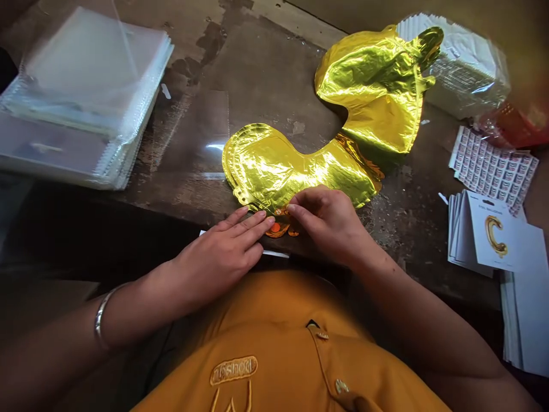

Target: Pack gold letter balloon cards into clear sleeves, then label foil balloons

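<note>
A shiny gold foil balloon [300, 169], curved like a letter C and wrinkled, lies on the worn dark table. My left hand [225, 243] rests at its near edge, fingers stretched out and lying flat against the foil border. Just to the right, my right hand [328, 220] has thumb and forefinger pinched on that same border, beside a strip with small orange marks. The balloon's upper part bends away to the right, toward the back. What lies beneath my left fingers is hidden.
Stacked clear plastic sleeves [90, 74] stand at the left. On the right are a bag of white packets [465, 68], a printed label sheet [493, 169], cards picturing a gold C balloon [495, 232] and more white cards [529, 292]. The table's front edge [141, 209] is near my body.
</note>
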Motion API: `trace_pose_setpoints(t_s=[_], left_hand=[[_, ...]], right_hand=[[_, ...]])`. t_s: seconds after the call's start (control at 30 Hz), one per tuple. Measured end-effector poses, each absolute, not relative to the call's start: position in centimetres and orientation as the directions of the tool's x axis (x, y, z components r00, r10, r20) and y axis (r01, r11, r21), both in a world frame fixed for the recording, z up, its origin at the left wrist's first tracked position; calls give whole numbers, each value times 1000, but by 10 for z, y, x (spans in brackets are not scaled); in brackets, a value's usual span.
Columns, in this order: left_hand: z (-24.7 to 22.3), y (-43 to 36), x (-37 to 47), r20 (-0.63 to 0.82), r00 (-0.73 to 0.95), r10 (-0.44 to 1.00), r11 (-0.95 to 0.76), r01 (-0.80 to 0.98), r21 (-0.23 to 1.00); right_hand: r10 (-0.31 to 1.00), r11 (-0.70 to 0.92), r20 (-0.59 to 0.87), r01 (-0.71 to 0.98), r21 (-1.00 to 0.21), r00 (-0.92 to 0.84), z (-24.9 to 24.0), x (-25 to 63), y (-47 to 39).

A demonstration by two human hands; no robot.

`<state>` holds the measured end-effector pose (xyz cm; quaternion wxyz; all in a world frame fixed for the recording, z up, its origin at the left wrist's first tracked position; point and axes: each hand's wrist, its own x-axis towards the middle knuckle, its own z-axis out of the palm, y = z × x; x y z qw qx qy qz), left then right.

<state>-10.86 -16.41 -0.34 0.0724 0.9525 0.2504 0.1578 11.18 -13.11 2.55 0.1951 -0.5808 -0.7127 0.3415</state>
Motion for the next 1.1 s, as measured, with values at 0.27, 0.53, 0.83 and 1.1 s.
trace_pose_setpoints(t_s=[0.27, 0.53, 0.83, 1.1], left_hand=[[-2, -164, -109, 236, 828, 508, -856, 458, 239], [-2, -164, -108, 233, 826, 514, -853, 463, 240], [0, -164, -108, 234, 826, 513, -853, 462, 242], [1, -164, -108, 245, 821, 516, -853, 464, 241]], right_hand=[[972, 138, -53, 735, -664, -230, 19, 109, -135], [980, 127, -34, 743, -657, -197, 16, 107, -136], [985, 95, -34, 697, -710, -169, 14, 107, -137], [976, 148, 5, 650, -745, -217, 19, 107, -136]])
